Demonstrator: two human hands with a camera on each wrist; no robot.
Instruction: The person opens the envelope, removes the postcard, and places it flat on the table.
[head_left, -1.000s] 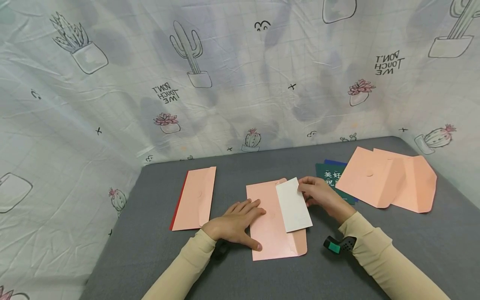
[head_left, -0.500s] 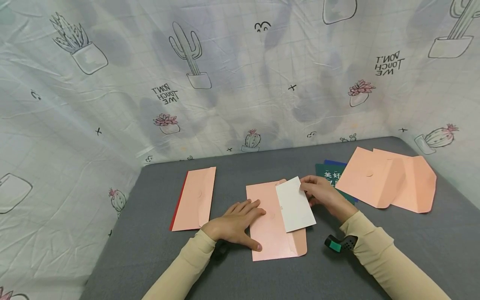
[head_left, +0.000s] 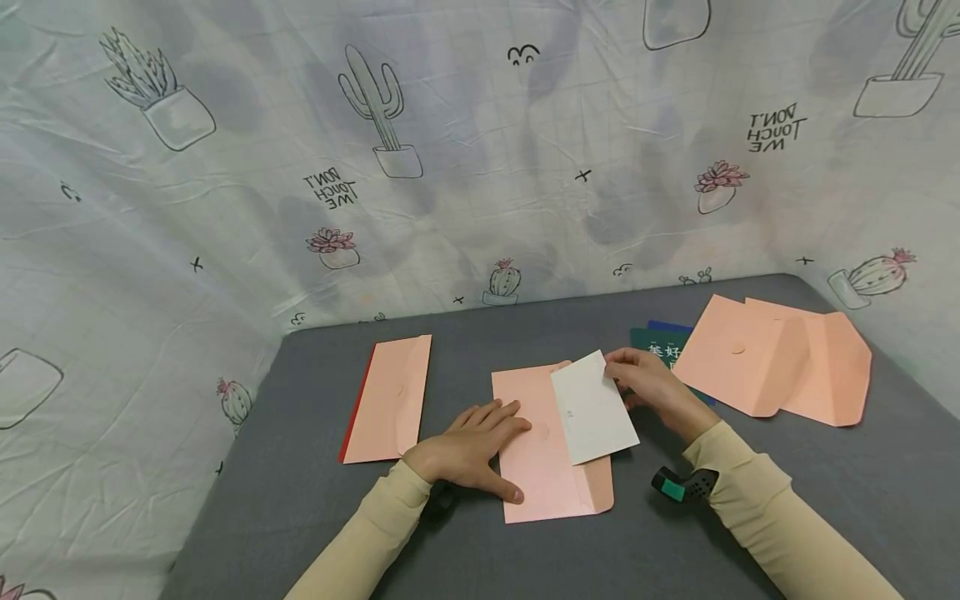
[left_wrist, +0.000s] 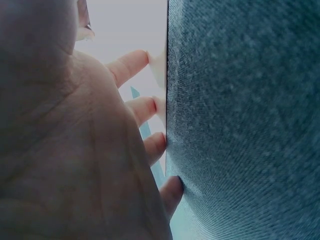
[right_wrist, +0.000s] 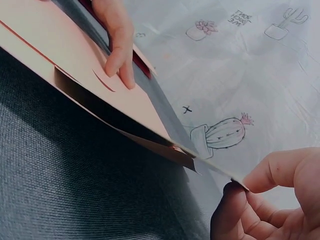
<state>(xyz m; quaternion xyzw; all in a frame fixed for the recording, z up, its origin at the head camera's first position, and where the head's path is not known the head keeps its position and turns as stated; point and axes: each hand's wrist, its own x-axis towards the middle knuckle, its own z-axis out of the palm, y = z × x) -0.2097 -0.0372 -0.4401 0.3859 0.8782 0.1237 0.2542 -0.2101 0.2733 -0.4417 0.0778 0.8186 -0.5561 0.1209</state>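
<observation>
Right fingers (head_left: 625,357) pinch a white card (head_left: 594,408); spread left fingers (head_left: 510,425) seemingly press a pink envelope (head_left: 543,479).

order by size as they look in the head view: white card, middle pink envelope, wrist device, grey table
1. grey table
2. middle pink envelope, partly covered
3. white card
4. black-and-green wrist device

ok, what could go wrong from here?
The right hand pinches the white card near one corner, so it could twist or bend. The left hand rests on the pink envelope away from its flap, so the flap side might lift or crease. The right hand is also close to the green card and could nudge it.
</observation>
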